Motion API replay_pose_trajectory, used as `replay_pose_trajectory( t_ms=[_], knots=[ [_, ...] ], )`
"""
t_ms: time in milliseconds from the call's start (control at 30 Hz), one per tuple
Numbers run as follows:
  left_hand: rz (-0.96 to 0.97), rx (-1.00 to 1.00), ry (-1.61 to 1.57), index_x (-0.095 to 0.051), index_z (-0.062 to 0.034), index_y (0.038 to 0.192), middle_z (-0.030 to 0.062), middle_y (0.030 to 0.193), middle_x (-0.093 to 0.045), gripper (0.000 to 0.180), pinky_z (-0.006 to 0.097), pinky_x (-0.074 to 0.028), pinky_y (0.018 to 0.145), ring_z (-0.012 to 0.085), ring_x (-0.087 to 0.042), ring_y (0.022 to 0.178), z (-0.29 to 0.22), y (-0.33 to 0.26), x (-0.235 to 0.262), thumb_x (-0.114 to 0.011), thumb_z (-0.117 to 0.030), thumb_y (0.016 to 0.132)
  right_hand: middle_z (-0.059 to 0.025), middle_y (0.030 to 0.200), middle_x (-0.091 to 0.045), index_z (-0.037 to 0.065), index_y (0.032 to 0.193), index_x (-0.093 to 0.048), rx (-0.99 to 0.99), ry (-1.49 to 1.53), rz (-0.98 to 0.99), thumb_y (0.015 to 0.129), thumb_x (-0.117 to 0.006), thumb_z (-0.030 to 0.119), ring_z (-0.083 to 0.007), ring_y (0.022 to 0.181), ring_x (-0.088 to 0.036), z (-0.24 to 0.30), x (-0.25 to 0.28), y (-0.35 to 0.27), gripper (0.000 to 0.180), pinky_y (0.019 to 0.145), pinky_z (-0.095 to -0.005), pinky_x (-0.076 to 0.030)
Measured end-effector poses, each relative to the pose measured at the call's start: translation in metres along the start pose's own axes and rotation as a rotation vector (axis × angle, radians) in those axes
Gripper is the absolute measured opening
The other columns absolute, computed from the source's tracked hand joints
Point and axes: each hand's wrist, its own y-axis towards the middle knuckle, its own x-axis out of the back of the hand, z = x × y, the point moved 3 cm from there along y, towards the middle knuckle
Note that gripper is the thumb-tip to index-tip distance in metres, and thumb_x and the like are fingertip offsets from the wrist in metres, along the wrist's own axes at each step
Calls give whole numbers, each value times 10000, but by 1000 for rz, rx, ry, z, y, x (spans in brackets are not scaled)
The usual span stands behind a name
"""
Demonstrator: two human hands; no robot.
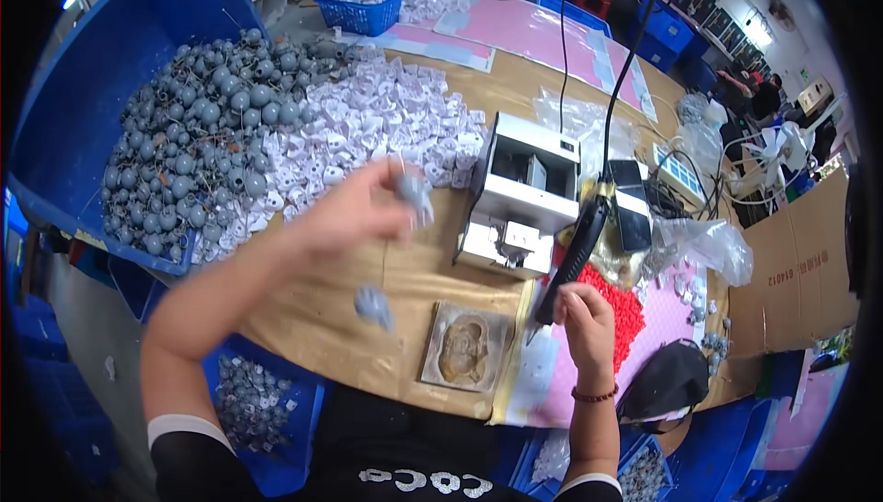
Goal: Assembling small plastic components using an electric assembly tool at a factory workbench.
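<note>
My left hand (363, 212), smeared by motion, is raised over the table with its fingers closed on a round grey plastic part (414, 194). A second grey part (374, 307) shows blurred below it; whether a wire links it to the hand I cannot tell. My right hand (587, 318) is pinched shut beside the lower end of a black electric screwdriver (581, 249) hanging from a cable. What the pinch holds, if anything, is too small to make out. Between my hands lies a square metal fixture (430, 364) with a shaped hollow. Behind it stands a white-and-silver screw feeder (543, 212).
A tipped blue bin (74, 161) spills grey round parts (184, 152) beside a heap of white plastic pieces (368, 115). Red pieces (625, 318), a black cap (670, 380) and a phone (633, 226) lie right. A blue crate (308, 419) sits below the table's front edge.
</note>
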Motion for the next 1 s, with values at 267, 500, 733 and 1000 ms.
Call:
replay_pose_trajectory(
  t_ms=[267,500,733,1000],
  knots=[
    [-959,-776,668,-560,-30,1303,98,1083,-662,594,324,-551,793,185,-648,940,-180,210,269,-816,-166,785,-61,867,-635,-40,1066,-657,-4,39,-120,994,-568,47,-118,745,-569,18,42,15,144,676,-250,-466],
    [-719,-371,291,-572,7,1362,159,1216,-661,566,320,-558,747,212,-672,977,-117,243,220,-739,-155,846,-60,858,-645,-33,1049,-664,-38,-72,-192,993,-590,65,-104,712,-563,18,60,17,135,664,-239,-460],
    [-570,-109,327,-585,-73,1364,40,1220,-654,402,260,-531,819,121,-647,1023,-57,182,218,-614,-187,979,-53,847,-658,-25,1053,-679,-48,-89,-111,990,-615,86,-100,714,-572,9,43,29,142,658,-238,-456],
    [-576,-238,404,-637,-11,1252,65,1065,-696,318,291,-538,787,140,-667,933,-35,104,205,-619,-112,952,-88,892,-662,17,1053,-678,144,-815,-79,924,-675,66,-160,733,-597,7,29,22,138,679,-281,-481]
  ],
)
